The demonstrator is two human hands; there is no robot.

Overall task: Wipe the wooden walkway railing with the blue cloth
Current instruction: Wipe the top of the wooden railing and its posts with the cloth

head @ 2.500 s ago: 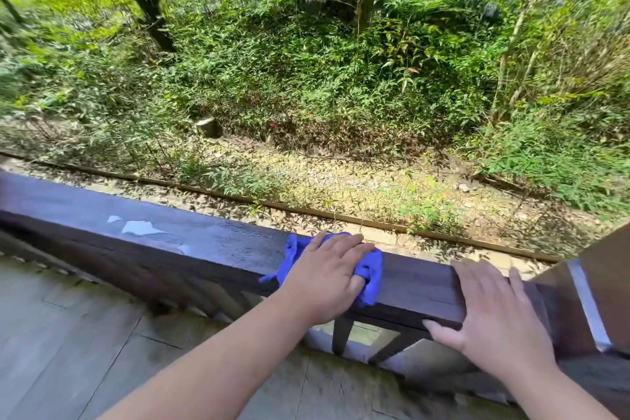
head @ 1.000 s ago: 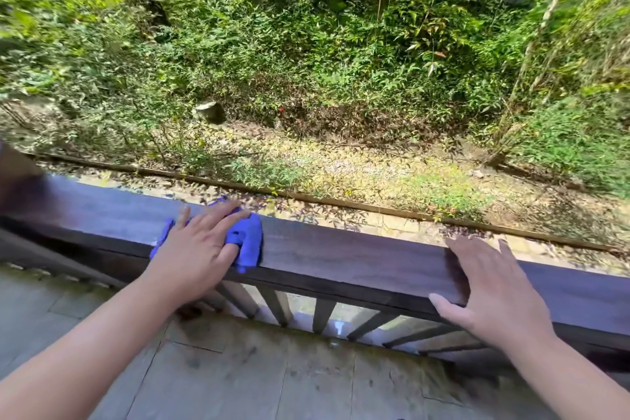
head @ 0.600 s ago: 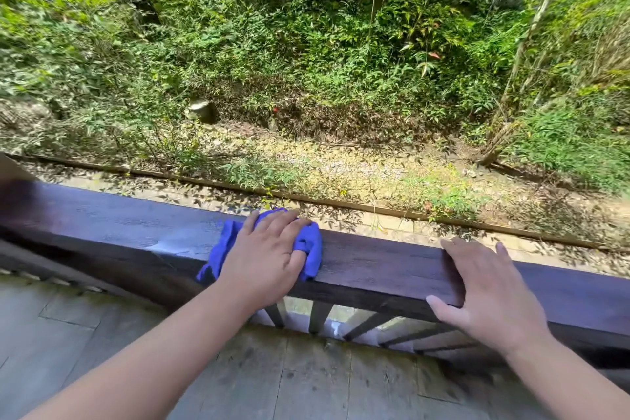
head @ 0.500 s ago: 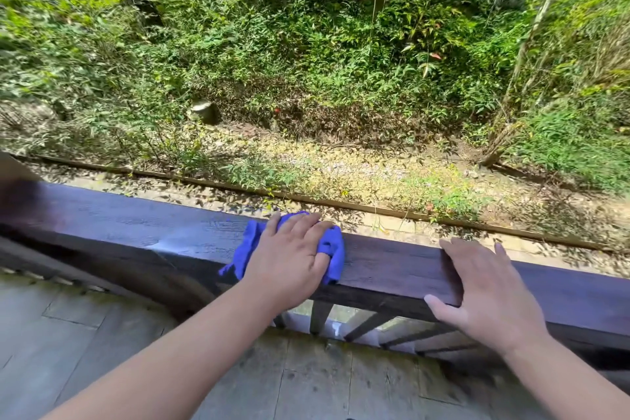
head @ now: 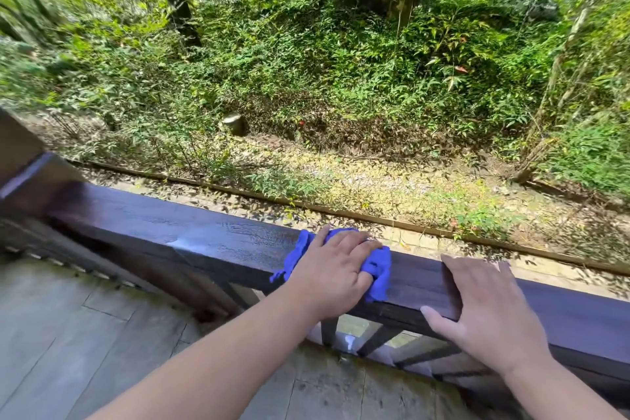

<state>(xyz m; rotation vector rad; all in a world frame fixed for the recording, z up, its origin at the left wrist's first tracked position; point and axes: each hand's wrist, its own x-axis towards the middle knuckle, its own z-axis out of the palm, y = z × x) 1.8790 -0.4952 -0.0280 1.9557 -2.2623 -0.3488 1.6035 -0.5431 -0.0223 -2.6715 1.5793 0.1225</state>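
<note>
Greenery fills the far slope beyond a long, dark brown wooden walkway railing [head: 211, 242] that runs from far left to near right above grey paving slabs [head: 85, 344]. Its top left of the cloth looks glossy, probably damp from wiping. The left hand [head: 335, 274] lies flat, fingers spread, pressing a crumpled blue cloth [head: 378, 269] onto the rail's top and near edge, likely to keep contact along the grain. Just right of it, the right hand [head: 487, 314] rests open, palm down on the rail, thumb over the near edge, apparently for balance.
</note>
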